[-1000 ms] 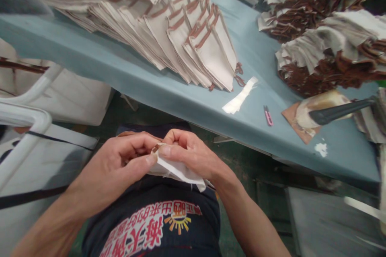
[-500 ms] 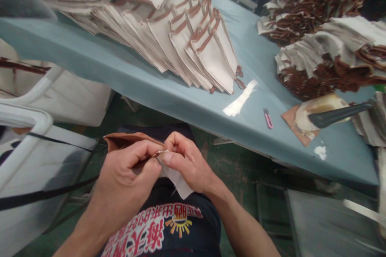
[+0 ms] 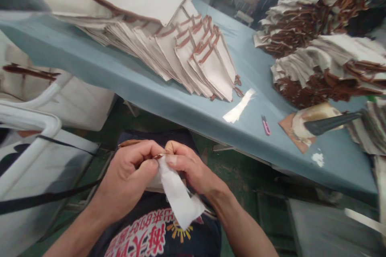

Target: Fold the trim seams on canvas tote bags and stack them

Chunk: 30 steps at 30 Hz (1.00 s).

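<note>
Close together over my lap, my left hand and my right hand both pinch the edge of a brown and white fabric piece. Its brown part shows above my left knuckles, and the rest is mostly hidden by my fingers. A white strip hangs down from between the fingertips over my dark apron. The strip looks thin and is bent at its lower end. Whether it is joined to the fabric piece I cannot tell.
A blue table crosses ahead. On it lie stacked cream fabric pieces, white strips, pink thread snips, a stained container with a black-handled tool and brown-white bundles. White frames stand at left.
The white strip now hangs longer and more openly below my fingers. Less of the brown fabric shows above my left hand. The view has tilted up slightly.
</note>
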Each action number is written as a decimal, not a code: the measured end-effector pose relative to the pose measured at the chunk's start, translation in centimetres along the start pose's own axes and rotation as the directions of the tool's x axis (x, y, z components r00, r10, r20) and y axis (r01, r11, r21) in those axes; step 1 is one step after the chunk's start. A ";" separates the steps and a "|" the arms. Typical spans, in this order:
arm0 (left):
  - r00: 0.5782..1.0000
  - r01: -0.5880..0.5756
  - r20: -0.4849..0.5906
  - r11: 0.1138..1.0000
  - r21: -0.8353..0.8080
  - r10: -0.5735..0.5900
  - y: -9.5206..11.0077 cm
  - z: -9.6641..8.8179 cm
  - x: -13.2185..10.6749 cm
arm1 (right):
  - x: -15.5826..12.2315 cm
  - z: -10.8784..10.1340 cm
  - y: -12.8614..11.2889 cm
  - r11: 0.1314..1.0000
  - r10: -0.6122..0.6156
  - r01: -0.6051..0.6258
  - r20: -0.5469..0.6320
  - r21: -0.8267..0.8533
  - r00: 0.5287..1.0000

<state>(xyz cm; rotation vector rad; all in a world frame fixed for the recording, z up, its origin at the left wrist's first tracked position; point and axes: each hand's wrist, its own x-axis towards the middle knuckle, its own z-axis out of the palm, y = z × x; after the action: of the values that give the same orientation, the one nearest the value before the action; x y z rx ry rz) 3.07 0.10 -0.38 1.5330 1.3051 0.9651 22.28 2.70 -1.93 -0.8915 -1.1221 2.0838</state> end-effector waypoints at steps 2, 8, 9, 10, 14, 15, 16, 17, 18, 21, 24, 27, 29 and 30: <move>0.998 -0.007 0.060 1.000 -0.025 0.008 -0.1 -0.5 0.1 | 0.0 -0.3 0.2 1.000 0.014 -0.014 0.037 0.012 0.999; 0.984 0.000 0.177 0.998 -0.058 0.010 2.0 -1.7 0.8 | -0.5 -1.1 -0.8 0.999 -0.019 0.022 0.098 -0.036 0.995; 0.981 -0.008 0.193 0.998 -0.063 0.020 2.3 -1.9 1.0 | -0.7 -1.1 -1.3 0.996 -0.047 0.051 0.060 -0.073 0.997; 0.979 -0.023 0.203 0.998 -0.066 0.036 2.7 -2.0 1.2 | -0.9 -1.0 -1.9 0.988 -0.091 0.090 -0.003 -0.129 0.996; 0.976 -0.094 0.192 0.995 -0.037 0.099 3.0 -2.3 1.4 | -1.9 -0.1 -4.8 0.839 -0.384 0.281 -0.140 -0.465 0.913; 0.973 -0.107 0.201 0.994 -0.019 0.109 3.0 -2.4 1.3 | -2.0 0.2 -5.6 0.783 -0.419 0.317 -0.077 -0.535 0.905; 0.969 -0.130 0.212 0.992 0.005 0.126 3.1 -2.5 1.2 | -2.0 0.4 -6.3 0.726 -0.430 0.348 0.004 -0.593 0.903; 0.966 -0.155 0.215 0.987 0.032 0.145 3.2 -2.6 1.0 | -2.0 0.6 -6.9 0.663 -0.423 0.379 0.095 -0.646 0.901; 0.962 -0.184 0.215 0.981 0.057 0.168 3.5 -2.6 0.8 | -1.9 0.6 -7.5 0.594 -0.409 0.407 0.174 -0.694 0.896; 0.960 -0.245 0.165 0.963 0.113 0.225 4.5 -2.6 0.4 | -1.5 0.6 -8.6 0.384 -0.326 0.422 0.307 -0.821 0.894; 0.958 -0.280 0.098 0.949 0.143 0.268 5.3 -2.3 0.2 | -1.5 0.7 -9.3 0.274 -0.232 0.376 0.319 -0.885 0.919; 0.945 -0.327 0.082 0.927 0.183 0.317 5.4 -2.0 0.1 | -1.9 1.0 -9.6 0.310 -0.192 0.361 0.314 -0.880 0.930; 0.939 -0.343 0.053 0.914 0.216 0.340 5.2 -1.9 0.0 | -1.9 1.0 -9.6 0.390 -0.181 0.354 0.306 -0.850 0.935; 0.933 -0.357 0.048 0.904 0.236 0.356 5.0 -1.9 0.0 | -1.9 0.9 -9.5 0.435 -0.177 0.355 0.308 -0.828 0.935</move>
<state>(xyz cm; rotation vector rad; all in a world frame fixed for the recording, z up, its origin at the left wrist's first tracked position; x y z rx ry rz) 2.85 0.01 4.95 2.0124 1.1943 1.0554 24.48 5.26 7.23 -0.8535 -2.3709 1.2184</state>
